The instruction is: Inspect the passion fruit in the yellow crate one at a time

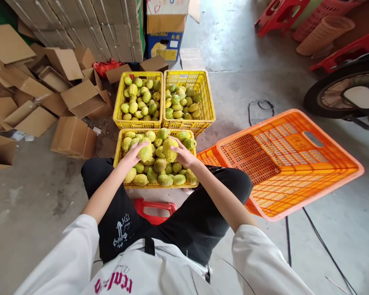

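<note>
A yellow crate (119, 141) full of yellow-green fruit stands on the floor between my knees. My left hand (133, 153) curls around one fruit (145, 152) at the top of the pile. My right hand (182, 155) grips a larger yellow fruit (169, 149) beside it. Both fruits sit just above the heap. I am seated on a red stool (155, 211).
Two more yellow crates (118, 102) (209, 102) of fruit stand behind the near one. An empty orange crate (326, 157) leans tilted at my right over another orange crate (207, 155). Folded cardboard boxes (74, 137) lie at the left. A motorbike wheel (341, 92) is at the far right.
</note>
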{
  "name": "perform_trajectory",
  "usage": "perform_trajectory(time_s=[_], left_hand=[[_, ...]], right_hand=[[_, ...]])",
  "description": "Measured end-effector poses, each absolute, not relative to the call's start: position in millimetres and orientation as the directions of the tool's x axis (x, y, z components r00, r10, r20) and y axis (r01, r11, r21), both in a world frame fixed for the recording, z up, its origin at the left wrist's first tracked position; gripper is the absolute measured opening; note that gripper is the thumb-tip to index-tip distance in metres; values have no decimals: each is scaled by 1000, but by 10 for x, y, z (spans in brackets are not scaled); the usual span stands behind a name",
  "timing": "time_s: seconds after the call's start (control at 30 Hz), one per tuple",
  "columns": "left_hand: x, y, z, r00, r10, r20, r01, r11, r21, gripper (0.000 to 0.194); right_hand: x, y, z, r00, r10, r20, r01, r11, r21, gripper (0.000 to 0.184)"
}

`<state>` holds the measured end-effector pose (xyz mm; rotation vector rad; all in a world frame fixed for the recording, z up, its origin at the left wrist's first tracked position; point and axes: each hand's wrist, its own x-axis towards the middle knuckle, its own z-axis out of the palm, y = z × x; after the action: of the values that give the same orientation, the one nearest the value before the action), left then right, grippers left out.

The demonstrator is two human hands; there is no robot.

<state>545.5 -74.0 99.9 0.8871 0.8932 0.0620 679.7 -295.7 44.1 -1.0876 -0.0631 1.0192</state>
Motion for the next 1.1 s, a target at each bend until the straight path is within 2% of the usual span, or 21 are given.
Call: perform_trajectory(time_s=[0.07, 0.2, 0.3, 0.37, 0.5, 0.6, 0.73, 0.87, 1.1], left_hand=[[5398, -732, 1081, 610, 405, -681, 258, 711, 654, 12], [5299, -689, 1190, 514, 473, -715, 138, 777, 614, 26], [5223, -683, 1229, 495, 488, -719, 100, 790, 605, 19], [5168, -708, 1227, 506, 462, -729, 95, 810, 579, 22], [5101, -790, 1158, 542, 360, -760, 127, 858, 497, 45], [5125, -833, 1083, 517, 314, -797, 167, 876, 453, 46], [5214, -859, 985, 486, 303, -820, 192, 878, 438, 40], [5280, -889, 888, 481, 314, -818, 183, 877, 444, 35], [5280, -905, 840, 405, 382, -831, 128, 876, 465, 30]], right_hand=[[6753, -2969, 565, 579, 691, -432, -697, 144, -703, 67], [6678, -3040, 759, 600, 611, -516, -754, 216, -621, 48], [6614, -3079, 854, 588, 554, -589, -795, 261, -548, 37], [6560, -3078, 884, 573, 536, -620, -813, 281, -510, 36], [6452, -3004, 848, 536, 530, -656, -841, 276, -464, 38], [6414, -2927, 773, 517, 513, -685, -855, 272, -442, 32], [6432, -2876, 676, 534, 476, -699, -845, 257, -470, 34], [6450, -2885, 566, 550, 464, -695, -834, 250, -493, 46], [6465, -2888, 376, 611, 499, -614, -767, 182, -615, 62]])
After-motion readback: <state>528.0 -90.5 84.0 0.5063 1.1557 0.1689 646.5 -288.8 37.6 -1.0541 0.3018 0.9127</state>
